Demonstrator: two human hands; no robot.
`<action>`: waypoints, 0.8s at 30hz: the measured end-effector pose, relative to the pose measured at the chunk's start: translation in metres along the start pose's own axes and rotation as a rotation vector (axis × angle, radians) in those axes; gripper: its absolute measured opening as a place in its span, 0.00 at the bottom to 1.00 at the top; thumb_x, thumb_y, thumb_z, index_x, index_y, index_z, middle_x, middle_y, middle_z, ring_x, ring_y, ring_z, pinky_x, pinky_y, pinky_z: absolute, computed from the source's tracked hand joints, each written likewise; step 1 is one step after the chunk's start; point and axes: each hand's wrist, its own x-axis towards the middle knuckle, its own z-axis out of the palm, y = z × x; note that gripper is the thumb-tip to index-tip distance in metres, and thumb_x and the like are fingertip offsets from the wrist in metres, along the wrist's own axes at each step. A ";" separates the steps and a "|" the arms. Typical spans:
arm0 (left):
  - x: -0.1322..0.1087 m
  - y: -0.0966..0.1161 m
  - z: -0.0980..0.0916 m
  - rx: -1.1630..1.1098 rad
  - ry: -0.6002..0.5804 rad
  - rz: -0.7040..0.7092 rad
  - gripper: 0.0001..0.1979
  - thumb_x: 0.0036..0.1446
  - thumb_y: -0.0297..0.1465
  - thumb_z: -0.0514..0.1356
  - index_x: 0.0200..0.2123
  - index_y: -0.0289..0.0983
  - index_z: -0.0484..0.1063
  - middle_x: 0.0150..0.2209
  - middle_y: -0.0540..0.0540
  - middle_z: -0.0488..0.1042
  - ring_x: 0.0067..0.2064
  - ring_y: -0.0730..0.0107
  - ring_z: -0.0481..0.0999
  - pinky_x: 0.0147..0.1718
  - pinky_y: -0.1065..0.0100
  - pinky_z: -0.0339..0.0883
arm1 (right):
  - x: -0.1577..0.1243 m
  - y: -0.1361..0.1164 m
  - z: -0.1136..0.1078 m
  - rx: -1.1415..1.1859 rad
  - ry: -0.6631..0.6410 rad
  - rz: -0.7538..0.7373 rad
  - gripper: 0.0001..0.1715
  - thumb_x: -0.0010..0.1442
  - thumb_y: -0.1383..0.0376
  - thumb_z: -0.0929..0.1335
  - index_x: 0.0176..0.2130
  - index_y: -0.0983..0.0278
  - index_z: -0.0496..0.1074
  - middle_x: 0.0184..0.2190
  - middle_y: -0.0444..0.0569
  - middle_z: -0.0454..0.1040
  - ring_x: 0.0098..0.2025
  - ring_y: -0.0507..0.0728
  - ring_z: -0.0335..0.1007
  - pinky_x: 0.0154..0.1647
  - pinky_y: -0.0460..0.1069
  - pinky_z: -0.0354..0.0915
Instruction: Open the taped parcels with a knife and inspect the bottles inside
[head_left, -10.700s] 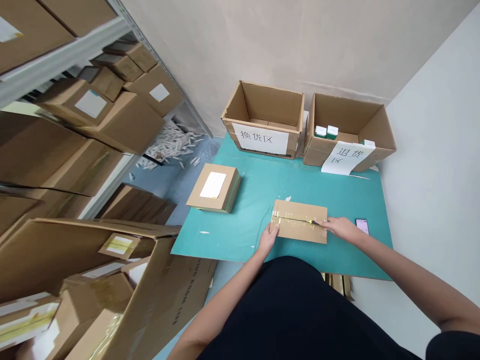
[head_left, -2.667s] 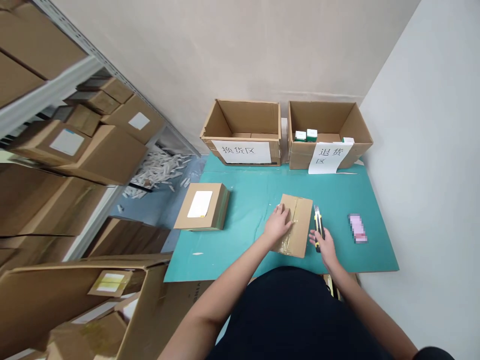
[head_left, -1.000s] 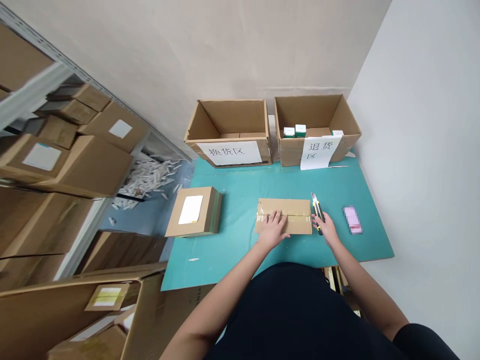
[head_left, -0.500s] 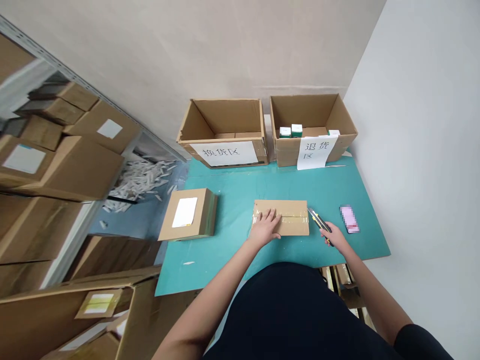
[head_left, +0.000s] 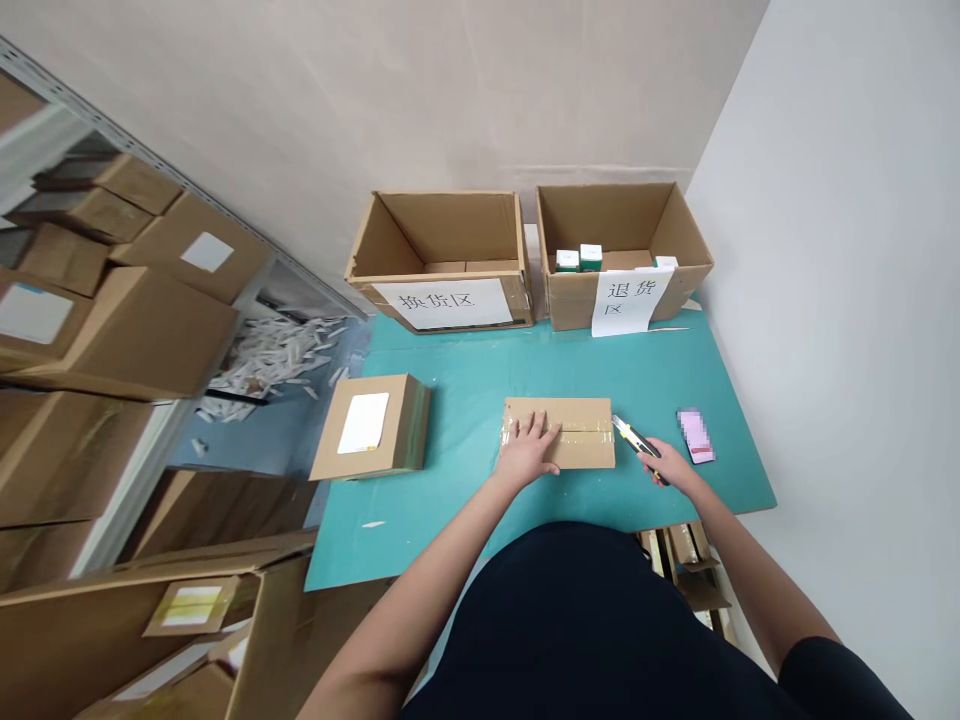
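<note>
On a teal mat [head_left: 465, 400], a cardboard box [head_left: 581, 420] lies flat, long side across the person, with clear tape running along its middle seam and over its left end. The left hand [head_left: 527, 450] rests on the box's near left part, fingers spread and flat, pressing down without gripping anything. The right hand [head_left: 669, 465] is closed around the handle of a yellow-and-black utility knife [head_left: 636, 440], whose blade points up and left and ends just beside the box's right end. Right of that hand lies a phone [head_left: 696, 436], pixelated and pink. Left of the box, well apart from it, sits a second cardboard box [head_left: 409, 425] with a white label on top. Beyond the mat's far edge stand two open cartons side by side against the wall. The left carton [head_left: 442, 235] bears a paper sign [head_left: 442, 305] with Chinese writing, and the right carton [head_left: 622, 225] bears another sign [head_left: 628, 305] and holds small green-and-white boxes [head_left: 579, 258]. Shelves of cardboard boxes [head_left: 127, 330] fill the left side.
</note>
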 end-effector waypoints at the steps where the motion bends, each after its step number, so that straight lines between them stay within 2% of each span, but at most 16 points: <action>1: 0.000 -0.001 0.002 -0.008 -0.010 -0.008 0.49 0.49 0.48 0.70 0.70 0.46 0.54 0.73 0.35 0.49 0.72 0.36 0.46 0.66 0.38 0.40 | -0.001 0.000 0.000 -0.003 -0.011 -0.002 0.25 0.53 0.52 0.71 0.47 0.60 0.66 0.20 0.35 0.70 0.14 0.49 0.63 0.11 0.42 0.56; 12: -0.009 -0.003 0.006 -0.001 0.024 0.003 0.47 0.51 0.51 0.68 0.69 0.44 0.57 0.72 0.36 0.50 0.72 0.37 0.46 0.68 0.40 0.38 | -0.011 0.000 -0.004 0.030 -0.114 0.029 0.25 0.54 0.49 0.71 0.45 0.60 0.64 0.19 0.34 0.68 0.13 0.48 0.61 0.11 0.42 0.55; 19: -0.012 -0.006 0.010 -0.006 0.034 0.026 0.45 0.52 0.52 0.66 0.69 0.45 0.57 0.72 0.38 0.50 0.72 0.39 0.46 0.68 0.40 0.38 | -0.027 -0.006 0.001 -0.017 -0.066 0.043 0.20 0.54 0.52 0.70 0.41 0.60 0.64 0.17 0.34 0.67 0.13 0.49 0.62 0.11 0.42 0.55; 24: -0.015 -0.007 0.014 -0.020 0.053 0.036 0.45 0.52 0.51 0.67 0.69 0.43 0.58 0.72 0.37 0.51 0.73 0.40 0.46 0.69 0.42 0.37 | -0.033 0.001 0.006 0.020 -0.054 0.060 0.20 0.54 0.52 0.70 0.41 0.59 0.64 0.18 0.34 0.67 0.14 0.49 0.62 0.11 0.42 0.55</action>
